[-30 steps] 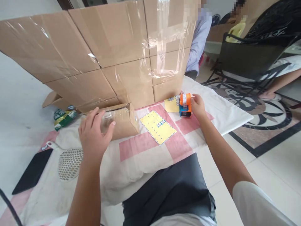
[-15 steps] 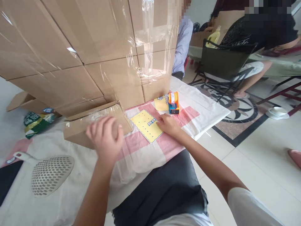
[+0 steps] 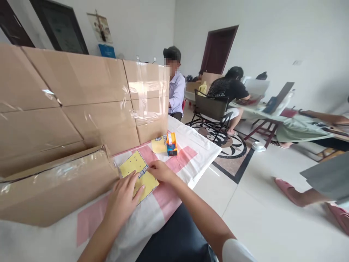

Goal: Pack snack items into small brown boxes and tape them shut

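So the thing to look at here is the yellow card with the wavy blue border (image 3: 148, 182), lying flat on the pink-and-white tablecloth (image 3: 91, 222) right between the two hands. Its long axis runs on a slant, from far left down to near right, so the two long edges face the hands, one each. The left hand (image 3: 122, 198) comes in over the near-left long edge, fingers apart and thumb well out, fingertips over the card and looking like they rest on it; it isn't closed around anything. The right hand (image 3: 161, 171) is on the opposite long edge, about halfway along, thumb and index drawn in close together. Honestly can't tell if they're pinching the edge or just touching it. Those right fingertips sit just beside the pair of small blue-edged labels (image 3: 143, 171), and the left index fingertip is near the other end of them, so IMO neither hand is clearly nearer: left covers more of the card, right has the tidier spot at the edge. Can't make out any print on the labels. The orange-and-blue tape dispenser (image 3: 172, 145) stands past the right hand, apart from it, next to a second yellow card (image 3: 156, 147). Off to the left, the long cardboard box (image 3: 54, 193) lies just beside the bordered card's far-left corner.
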The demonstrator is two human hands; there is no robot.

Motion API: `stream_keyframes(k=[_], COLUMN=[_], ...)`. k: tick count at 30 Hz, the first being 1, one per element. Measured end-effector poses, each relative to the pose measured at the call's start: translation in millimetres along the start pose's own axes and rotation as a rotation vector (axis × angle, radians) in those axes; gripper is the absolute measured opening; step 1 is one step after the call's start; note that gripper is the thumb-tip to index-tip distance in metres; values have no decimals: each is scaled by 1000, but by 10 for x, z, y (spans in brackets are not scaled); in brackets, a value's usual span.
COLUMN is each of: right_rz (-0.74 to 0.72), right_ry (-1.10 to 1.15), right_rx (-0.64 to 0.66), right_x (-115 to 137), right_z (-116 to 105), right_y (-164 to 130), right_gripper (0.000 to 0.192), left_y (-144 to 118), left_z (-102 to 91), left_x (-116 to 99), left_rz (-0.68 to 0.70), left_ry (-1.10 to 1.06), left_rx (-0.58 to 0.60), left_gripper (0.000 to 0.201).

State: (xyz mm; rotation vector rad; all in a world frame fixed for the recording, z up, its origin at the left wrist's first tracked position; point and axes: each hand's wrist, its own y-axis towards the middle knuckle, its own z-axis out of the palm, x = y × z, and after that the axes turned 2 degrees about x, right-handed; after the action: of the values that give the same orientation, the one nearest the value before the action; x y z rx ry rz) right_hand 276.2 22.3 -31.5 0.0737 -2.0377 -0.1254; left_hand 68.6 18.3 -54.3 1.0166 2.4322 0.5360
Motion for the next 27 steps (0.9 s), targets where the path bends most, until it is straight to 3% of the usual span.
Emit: stream_keyframes(k=[5, 9, 14, 27], right_rz=[-101, -169, -186, -260], right_ry=[148, 170, 167, 91], right_rx=[98, 51, -45, -141], right_x=[255, 371, 362, 316], right_z=[32, 59, 66, -54], right_y=[-334, -501, -597, -754], right_gripper=[21, 11, 13, 24], left_y=[138, 152, 146, 236], left_z=[-188, -285, -319, -318], left_x=[-135, -236, -294, -477], left_rz=[80, 74, 44, 47], left_ry=[117, 89, 44, -112], left_rx=[-88, -110, -169, -93], left_gripper=[48, 36, 25, 12])
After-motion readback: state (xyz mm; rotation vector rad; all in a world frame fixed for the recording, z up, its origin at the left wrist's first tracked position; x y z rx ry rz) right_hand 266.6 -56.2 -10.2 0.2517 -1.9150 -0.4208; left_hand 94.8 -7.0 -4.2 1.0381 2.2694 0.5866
